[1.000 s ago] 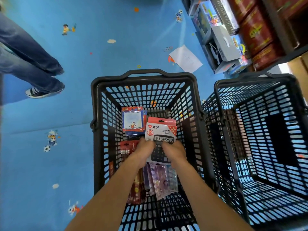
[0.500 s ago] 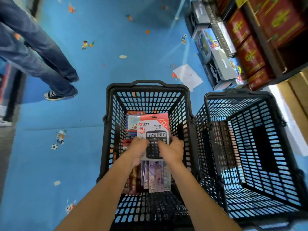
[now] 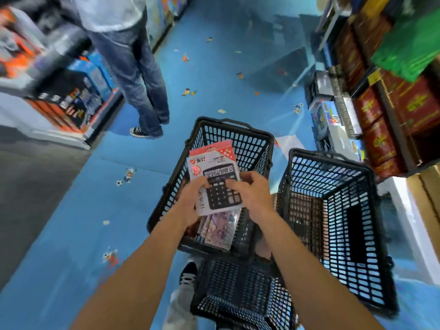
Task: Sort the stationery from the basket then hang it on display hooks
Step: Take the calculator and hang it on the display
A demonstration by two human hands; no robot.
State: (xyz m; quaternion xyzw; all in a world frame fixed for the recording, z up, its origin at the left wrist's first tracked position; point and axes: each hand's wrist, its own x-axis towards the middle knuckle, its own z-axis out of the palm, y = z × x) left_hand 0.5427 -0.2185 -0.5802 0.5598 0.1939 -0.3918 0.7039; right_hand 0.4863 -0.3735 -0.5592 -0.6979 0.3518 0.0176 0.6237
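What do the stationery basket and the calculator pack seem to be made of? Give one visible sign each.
Basket: probably moulded plastic, matt black; its walls are a regular slotted lattice.
Calculator pack: likely printed card under glossy clear plastic, judging by its sheen; blur leaves this open.

Left grip (image 3: 190,200) curled, pinching; right grip (image 3: 253,194) curled, knuckles up.
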